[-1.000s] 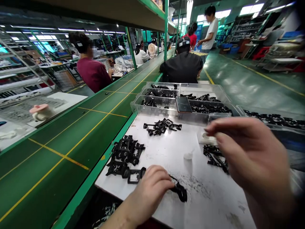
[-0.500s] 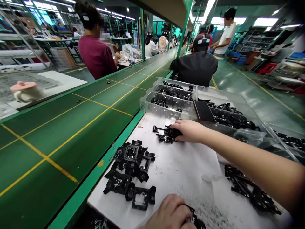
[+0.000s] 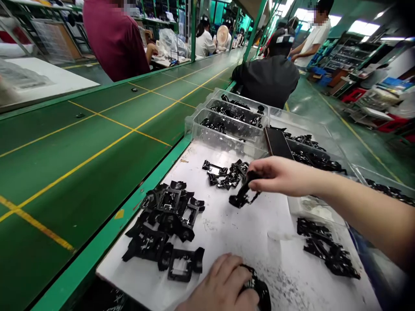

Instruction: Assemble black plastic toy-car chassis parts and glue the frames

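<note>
Between the thumb and fingers of my right hand [image 3: 270,173] is a black plastic frame part [image 3: 243,194], tilted and held above the white board [image 3: 227,229]. Just left of it lies a small cluster of similar black parts [image 3: 223,176]. At the bottom, my left hand [image 3: 223,287] curls its fingers over another black plastic part [image 3: 259,289], whose near end is cut off by the picture edge. A larger pile of black frame parts [image 3: 170,207] rests on the board's left side, with a single square frame [image 3: 181,263] at its near end.
Clear plastic bins [image 3: 223,138] with black parts stand at the board's far end, with a dark phone [image 3: 278,142] on them. More long black parts [image 3: 327,246] lie at the right. A green conveyor [image 3: 106,147] runs along the left. Co-workers sit beyond.
My right hand has come nearer and to the right, lifting one black part away from the cluster. My left hand stays over its part. The camera view has shifted slightly.
</note>
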Tool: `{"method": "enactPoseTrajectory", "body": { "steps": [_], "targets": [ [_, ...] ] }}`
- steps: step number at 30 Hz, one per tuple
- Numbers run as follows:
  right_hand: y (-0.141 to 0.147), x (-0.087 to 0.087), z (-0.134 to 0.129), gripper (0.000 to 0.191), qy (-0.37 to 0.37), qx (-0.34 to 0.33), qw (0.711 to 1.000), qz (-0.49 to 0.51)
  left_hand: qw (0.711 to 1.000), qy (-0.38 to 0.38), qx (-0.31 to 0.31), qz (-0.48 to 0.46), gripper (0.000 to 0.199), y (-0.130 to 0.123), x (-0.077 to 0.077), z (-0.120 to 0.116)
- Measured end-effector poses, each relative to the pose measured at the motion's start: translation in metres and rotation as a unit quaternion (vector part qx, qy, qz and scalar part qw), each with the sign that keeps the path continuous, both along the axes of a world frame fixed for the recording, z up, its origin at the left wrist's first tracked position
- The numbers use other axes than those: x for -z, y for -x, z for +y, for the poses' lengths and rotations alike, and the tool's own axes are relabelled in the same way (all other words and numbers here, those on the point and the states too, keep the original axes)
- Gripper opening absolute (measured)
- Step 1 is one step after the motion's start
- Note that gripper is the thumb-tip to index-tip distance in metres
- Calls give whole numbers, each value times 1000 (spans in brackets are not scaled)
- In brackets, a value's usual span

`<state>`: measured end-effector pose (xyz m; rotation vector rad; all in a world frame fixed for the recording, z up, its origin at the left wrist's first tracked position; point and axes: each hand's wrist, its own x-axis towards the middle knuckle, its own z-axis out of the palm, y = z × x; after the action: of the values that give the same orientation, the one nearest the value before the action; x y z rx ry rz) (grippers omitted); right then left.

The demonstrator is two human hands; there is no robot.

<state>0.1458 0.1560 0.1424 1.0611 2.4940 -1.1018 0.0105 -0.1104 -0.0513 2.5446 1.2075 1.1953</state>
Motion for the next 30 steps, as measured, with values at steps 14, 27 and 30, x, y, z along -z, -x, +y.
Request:
{"method": "enactPoseTrajectory", "body": {
  "steps": [14,27,30],
  "targets": [
    [64,50,-10,32,-299,-185,926,-139,998,-44,-16,-50,9,-2,-6,10],
    [12,-5,12,39,-46,73,990,107,1000,-16,-14,-22,6,-5,4,3],
    [-1,-18,4,39,139,103,969,175,999,-28,-19,-43,7,-6,-1,4]
  ]
}}
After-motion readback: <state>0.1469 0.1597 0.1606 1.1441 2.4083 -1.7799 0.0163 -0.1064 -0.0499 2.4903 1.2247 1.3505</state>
